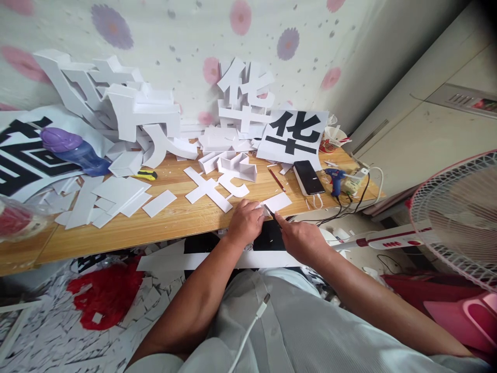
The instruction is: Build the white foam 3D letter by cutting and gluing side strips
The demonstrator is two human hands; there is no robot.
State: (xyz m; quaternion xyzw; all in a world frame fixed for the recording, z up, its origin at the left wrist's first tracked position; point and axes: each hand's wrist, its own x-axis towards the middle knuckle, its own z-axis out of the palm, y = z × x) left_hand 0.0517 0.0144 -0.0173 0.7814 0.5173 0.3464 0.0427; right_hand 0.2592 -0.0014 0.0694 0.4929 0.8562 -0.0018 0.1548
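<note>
At the table's front edge my left hand (247, 221) is closed on a small white board piece (262, 208), mostly covered by the fingers. My right hand (301, 238) grips a dark craft knife (274, 214), its blade against that piece. Just behind lies a flat white strip (278, 202). Farther left are a white cross-shaped cutout (208, 188) and a curved white cutout (234, 186). Beyond them stands a white walled letter part (237, 167). A pencil (277, 179) rests to the right of it.
Right of my hands are a phone (308, 177), a blue glue gun (336, 180) with cables and a fan (458, 223). A yellow cutter (145, 175), a purple-capped bottle (75, 150) and loose white boards (120, 194) lie left. White letters (143, 111) stand against the wall.
</note>
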